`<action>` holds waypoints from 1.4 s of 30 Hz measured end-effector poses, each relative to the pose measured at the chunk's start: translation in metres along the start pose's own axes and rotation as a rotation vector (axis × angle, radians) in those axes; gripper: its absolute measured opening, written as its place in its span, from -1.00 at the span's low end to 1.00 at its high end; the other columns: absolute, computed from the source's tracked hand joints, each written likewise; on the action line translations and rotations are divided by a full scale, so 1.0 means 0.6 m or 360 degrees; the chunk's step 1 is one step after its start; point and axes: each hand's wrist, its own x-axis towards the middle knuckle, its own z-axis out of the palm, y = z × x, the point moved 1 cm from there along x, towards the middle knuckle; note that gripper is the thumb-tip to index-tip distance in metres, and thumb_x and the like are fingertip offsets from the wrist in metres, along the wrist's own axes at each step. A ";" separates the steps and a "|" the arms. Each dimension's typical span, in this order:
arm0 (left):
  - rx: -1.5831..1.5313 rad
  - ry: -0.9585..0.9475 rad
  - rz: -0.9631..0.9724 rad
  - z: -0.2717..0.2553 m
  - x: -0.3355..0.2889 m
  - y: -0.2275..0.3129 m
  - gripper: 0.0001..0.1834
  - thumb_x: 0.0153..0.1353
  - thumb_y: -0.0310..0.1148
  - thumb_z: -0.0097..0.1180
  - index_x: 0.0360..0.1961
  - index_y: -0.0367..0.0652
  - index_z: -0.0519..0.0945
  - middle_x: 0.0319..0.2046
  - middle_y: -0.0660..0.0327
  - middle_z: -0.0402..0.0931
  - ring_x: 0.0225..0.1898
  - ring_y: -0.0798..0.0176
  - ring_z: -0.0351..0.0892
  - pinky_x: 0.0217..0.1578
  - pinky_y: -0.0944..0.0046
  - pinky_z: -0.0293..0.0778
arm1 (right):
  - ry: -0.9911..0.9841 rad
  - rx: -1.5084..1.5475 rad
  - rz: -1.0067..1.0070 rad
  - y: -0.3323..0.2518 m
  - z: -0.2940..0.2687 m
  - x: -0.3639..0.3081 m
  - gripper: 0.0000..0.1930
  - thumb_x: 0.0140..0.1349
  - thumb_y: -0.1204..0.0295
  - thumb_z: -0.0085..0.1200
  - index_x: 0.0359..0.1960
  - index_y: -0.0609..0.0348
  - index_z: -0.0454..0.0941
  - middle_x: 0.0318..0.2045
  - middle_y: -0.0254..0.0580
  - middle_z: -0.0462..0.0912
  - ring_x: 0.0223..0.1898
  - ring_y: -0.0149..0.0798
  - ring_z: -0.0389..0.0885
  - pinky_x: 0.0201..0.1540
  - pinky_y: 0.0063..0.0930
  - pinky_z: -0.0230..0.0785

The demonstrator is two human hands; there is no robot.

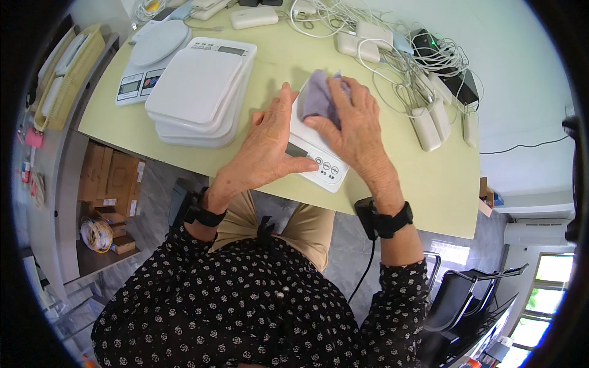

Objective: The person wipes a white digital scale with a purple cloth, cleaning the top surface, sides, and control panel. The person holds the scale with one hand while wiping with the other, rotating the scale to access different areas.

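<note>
A white digital kitchen scale [319, 173] lies on the pale yellow-green table near its front edge, with a small display and round buttons toward me. My right hand [354, 126] presses a crumpled purple-grey cloth [320, 97] onto its weighing surface, fingers bent over the cloth. Along the scale's left side rests my left hand [264, 144], its thumb reaching across the button panel and its fingers stretched forward, apart from the thumb. Left of that hand sits a stack of similar white scales [199, 86]. Behind the stack is another scale with a round plate [161, 42].
White power banks [424, 129] and tangled white cables [392, 67] spread over the table's back right, beside a black power strip [460, 86]. A yellow basket [73, 73] stands on a shelf at the left. A black chair [454, 300] is at the lower right.
</note>
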 end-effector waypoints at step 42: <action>-0.0050 -0.0049 -0.0149 0.000 -0.003 -0.002 0.59 -0.03 0.05 0.59 0.56 -0.50 -0.43 0.53 -0.26 0.15 0.53 -0.14 0.16 0.47 -0.01 -0.05 | -0.0385 0.0796 0.0112 -0.079 -0.092 -0.061 -0.56 -0.03 0.76 0.17 -0.05 0.21 0.67 -0.14 -0.10 0.75 -0.07 0.13 0.68 0.06 -0.10 0.53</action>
